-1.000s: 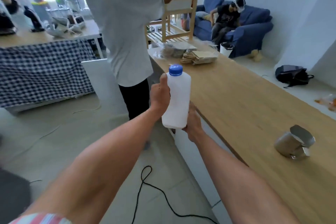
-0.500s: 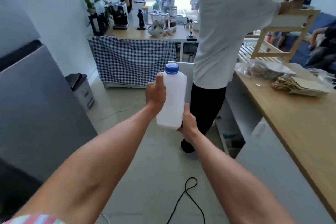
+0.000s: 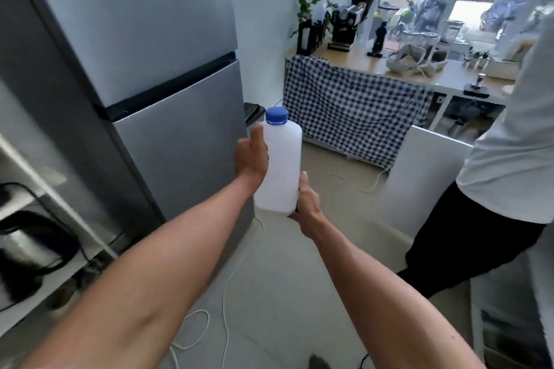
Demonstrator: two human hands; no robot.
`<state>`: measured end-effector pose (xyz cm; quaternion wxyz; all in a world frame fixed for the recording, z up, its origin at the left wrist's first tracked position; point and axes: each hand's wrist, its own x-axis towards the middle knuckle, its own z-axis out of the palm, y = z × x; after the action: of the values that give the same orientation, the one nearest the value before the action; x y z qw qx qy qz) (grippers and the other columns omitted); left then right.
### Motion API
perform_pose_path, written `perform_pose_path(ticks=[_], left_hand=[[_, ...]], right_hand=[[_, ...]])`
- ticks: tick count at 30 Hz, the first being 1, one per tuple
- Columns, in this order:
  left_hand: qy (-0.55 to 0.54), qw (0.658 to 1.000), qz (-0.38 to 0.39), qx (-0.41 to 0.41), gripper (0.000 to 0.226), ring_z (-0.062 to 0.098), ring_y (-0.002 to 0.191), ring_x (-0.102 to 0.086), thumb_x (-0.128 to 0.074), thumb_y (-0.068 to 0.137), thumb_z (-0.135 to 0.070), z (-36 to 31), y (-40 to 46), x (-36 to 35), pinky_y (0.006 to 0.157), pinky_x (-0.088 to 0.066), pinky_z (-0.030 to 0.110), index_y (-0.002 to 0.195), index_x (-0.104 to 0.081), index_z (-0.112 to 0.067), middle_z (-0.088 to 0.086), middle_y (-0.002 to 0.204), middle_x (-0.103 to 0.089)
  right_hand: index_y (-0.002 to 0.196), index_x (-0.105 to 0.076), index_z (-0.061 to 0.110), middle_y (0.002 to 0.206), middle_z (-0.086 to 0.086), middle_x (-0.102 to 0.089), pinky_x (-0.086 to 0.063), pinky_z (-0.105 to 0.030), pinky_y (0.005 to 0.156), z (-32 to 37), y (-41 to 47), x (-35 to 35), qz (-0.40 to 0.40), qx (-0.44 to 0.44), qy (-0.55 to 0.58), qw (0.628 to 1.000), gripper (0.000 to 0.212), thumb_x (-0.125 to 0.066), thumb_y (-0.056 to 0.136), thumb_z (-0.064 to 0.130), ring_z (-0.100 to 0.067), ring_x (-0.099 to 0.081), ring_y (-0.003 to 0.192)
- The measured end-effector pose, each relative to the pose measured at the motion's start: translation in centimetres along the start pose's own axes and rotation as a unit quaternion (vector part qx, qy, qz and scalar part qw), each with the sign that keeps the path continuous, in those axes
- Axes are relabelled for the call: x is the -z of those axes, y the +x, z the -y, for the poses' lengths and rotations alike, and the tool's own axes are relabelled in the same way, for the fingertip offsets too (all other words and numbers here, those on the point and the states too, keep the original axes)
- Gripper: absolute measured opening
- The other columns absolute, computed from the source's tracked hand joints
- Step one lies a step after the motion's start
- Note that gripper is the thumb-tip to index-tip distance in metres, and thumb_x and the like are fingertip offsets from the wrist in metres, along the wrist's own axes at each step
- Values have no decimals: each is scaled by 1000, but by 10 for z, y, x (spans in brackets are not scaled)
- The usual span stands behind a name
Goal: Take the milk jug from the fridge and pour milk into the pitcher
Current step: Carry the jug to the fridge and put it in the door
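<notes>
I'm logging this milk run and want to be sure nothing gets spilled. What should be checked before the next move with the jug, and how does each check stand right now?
1. Cap on: ok. The blue cap sits on the milk jug.
2. Jug upright: ok, it stands nearly vertical.
3. Grip: ok. The left hand grips the side and the right hand holds the bottom edge.
4. Fridge doors: ok. Both doors of the fridge look closed.
5. Pitcher located: cannot tell, it is not in view.
6. Clear path: not ok. A person in a white shirt stands close on the right, and a white cord lies on the floor.
</notes>
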<state>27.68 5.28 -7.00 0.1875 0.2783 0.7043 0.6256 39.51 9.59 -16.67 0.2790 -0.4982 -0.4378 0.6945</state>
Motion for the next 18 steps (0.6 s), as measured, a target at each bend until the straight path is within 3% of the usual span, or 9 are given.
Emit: perform_pose_path(ticks=[6,10,18], left_hand=[[-20,992,-122,31,70,14,43,-43,-45,103,-51,14,41,51,57,-36,29,40,-40,-21,-7,40,-43],[-18,981,-190,42,62,5,39,-45,-42,105,-51,16,60,80,53,-36,24,53,-38,-18,-9,43,-46],[-44,934,-345,87,69,17,44,-35,-48,97,-54,10,71,127,55,-31,29,39,-31,-21,-7,44,-36]], right_hand=[[115,-74,16,112,-10,-77,-63,-55,86,3,36,-71,96,-3,-47,994,69,-43,96,74,-30,-77,97],[114,-73,18,108,-9,-78,-63,-55,83,14,53,-112,174,-7,-87,981,65,-41,98,72,-29,-77,95],[108,-75,22,108,-8,-78,-63,-57,85,19,72,-181,314,-24,-151,937,63,-42,89,73,-30,-77,97]])
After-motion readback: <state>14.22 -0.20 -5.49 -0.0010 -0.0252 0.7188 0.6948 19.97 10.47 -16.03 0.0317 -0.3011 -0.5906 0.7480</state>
